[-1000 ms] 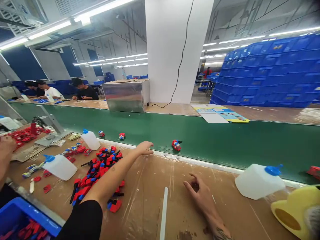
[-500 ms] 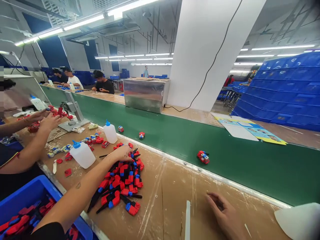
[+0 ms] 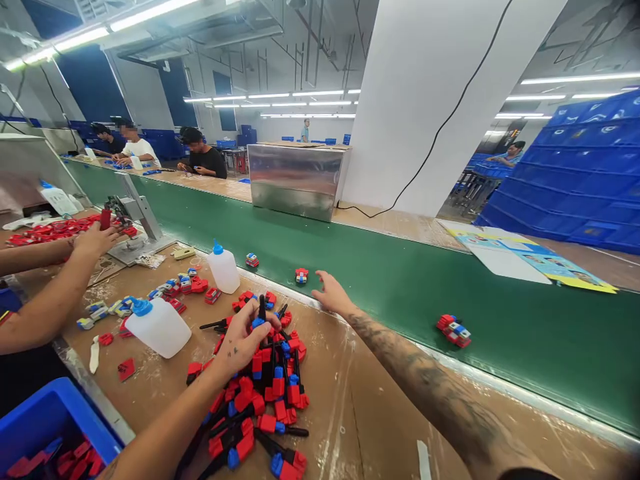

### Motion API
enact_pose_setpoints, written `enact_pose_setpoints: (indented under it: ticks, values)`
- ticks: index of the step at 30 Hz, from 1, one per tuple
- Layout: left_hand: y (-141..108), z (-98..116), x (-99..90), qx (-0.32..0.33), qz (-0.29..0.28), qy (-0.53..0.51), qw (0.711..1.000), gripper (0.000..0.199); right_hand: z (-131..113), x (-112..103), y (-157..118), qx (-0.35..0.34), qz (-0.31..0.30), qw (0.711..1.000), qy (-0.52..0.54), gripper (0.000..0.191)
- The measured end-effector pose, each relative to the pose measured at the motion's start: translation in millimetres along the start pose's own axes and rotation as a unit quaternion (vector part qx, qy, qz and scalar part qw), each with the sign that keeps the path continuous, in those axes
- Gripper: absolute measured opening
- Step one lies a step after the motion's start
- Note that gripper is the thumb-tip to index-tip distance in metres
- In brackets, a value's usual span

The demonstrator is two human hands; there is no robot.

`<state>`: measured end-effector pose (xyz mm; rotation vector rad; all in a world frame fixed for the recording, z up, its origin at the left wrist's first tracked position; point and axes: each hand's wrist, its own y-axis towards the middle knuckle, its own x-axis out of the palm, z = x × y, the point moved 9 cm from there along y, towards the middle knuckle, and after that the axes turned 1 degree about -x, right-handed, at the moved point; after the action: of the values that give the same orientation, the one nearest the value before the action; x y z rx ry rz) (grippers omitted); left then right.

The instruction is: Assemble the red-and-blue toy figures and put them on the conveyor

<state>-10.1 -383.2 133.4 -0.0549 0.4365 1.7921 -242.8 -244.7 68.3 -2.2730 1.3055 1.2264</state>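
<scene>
My left hand (image 3: 245,339) is closed on a toy part with a black rod (image 3: 262,307) and a blue section, above a pile of red, blue and black toy parts (image 3: 277,383). The fingers hide some of that part. My right hand (image 3: 334,293) stretches over the near edge of the green conveyor belt (image 3: 385,267), fingers apart and holding nothing. Just left of its fingertips, a small red, white and blue toy piece (image 3: 301,275) sits on the belt, apart from the hand. A similar toy piece (image 3: 252,260) lies farther left, and a larger red one (image 3: 454,331) to the right.
Two white bottles with blue caps, one nearer (image 3: 159,328) and one by the belt (image 3: 224,270), stand left of the pile. A blue bin (image 3: 95,407) with red parts is at lower left. A co-worker's hands (image 3: 95,243) work beside a metal stand (image 3: 143,213).
My right hand has gone from the bench at lower right, forward and left to the belt. My left hand has lifted a black-rod toy part from the pile. The view has shifted.
</scene>
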Motion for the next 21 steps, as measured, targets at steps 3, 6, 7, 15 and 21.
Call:
enact_pose_setpoints:
  ticks: [3,6,7,15,21]
  values:
    - [-31.4,-21.5,12.7,-0.09,0.023,-0.173,0.981,0.028,-10.9,28.5,36.6,-0.017,0.005,1.0,-0.013,0.076]
    - [-65.3,-49.1,44.3,-0.199,0.001,-0.262,0.944,0.038,-14.4,39.9,50.0,-0.015,-0.002,1.0,-0.002,0.057]
    - [-75.3,-55.6,57.5,-0.227,-0.021,-0.284,0.931,0.043,-14.3,38.9,50.2,-0.015,-0.001,1.0,0.008,0.05]
    - [-114.8,-49.4,126.9,-0.27,-0.129,-0.321,0.899,0.064,9.2,-33.2,-62.9,-0.036,0.01,0.973,0.228,0.062]
    - [-112.0,-25.5,172.8,-0.212,-0.189,-0.252,0.925,0.067,11.6,-149.3,-247.3,-0.087,0.011,0.852,0.516,0.065]
